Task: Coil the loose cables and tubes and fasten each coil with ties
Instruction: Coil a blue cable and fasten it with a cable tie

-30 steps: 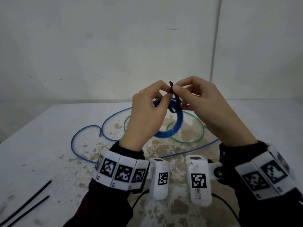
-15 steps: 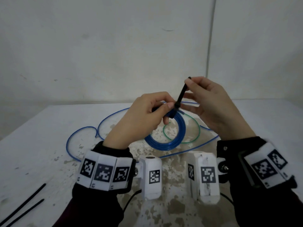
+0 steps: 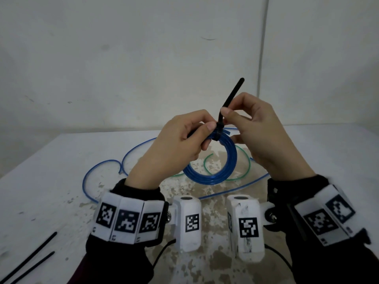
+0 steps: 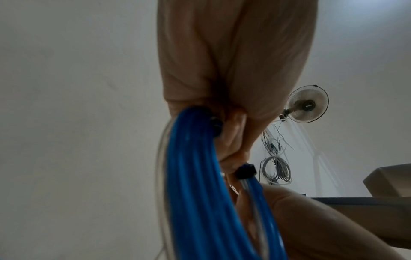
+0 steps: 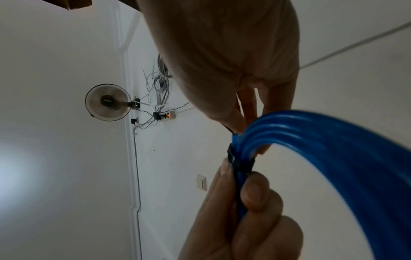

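Observation:
A coil of blue tube (image 3: 217, 171) hangs above the table between both hands. My left hand (image 3: 184, 140) grips the coil's top, thumb against the head of a black cable tie (image 3: 219, 131) wrapped round the strands. My right hand (image 3: 246, 124) pinches the tie's tail (image 3: 232, 95), which sticks up and to the right. In the left wrist view the blue coil (image 4: 200, 184) runs down from the curled fingers, with the tie head (image 4: 245, 170) beside it. In the right wrist view the black tie (image 5: 240, 162) circles the blue strands (image 5: 333, 140).
A loose thin blue cable (image 3: 98, 167) and a green cable (image 3: 244, 171) lie on the worn white table (image 3: 51, 191) beyond the hands. Two spare black ties (image 3: 32, 261) lie at the front left. A white wall stands close behind.
The tie's tail has been pulled further through its head, up and to the right, and the loop now sits tight on the coil. Both hands have dropped slightly.

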A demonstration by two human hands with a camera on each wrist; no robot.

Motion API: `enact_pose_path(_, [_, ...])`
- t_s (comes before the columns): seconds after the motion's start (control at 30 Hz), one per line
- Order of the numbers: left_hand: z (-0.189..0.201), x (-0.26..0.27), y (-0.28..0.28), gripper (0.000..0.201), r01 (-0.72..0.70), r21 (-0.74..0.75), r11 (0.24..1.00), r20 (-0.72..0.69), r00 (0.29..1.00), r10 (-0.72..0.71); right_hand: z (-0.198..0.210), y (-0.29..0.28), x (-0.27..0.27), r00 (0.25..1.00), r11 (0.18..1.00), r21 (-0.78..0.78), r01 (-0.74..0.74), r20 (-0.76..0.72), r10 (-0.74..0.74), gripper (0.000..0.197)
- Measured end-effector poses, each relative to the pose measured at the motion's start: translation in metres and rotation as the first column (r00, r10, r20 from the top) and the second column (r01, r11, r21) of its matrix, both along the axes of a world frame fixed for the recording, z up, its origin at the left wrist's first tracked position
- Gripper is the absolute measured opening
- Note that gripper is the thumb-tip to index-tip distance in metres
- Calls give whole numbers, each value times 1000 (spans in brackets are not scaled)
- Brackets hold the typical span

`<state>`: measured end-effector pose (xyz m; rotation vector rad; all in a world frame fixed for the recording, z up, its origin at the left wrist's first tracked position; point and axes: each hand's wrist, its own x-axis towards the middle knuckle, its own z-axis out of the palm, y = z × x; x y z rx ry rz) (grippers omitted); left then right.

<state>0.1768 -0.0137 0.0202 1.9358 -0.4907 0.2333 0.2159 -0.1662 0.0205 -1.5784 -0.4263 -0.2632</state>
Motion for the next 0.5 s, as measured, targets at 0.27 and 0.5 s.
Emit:
enact_pose_path(0.27, [0, -1, -6, 25, 15, -79, 997, -47, 999, -18, 7, -12, -2, 958, 970, -18, -244, -159, 238, 14])
enact_pose_path(0.5, [2, -2, -8, 27, -1, -122, 993, -107, 994, -13, 3, -3, -2, 987, 990, 35, -136, -79, 138, 18])
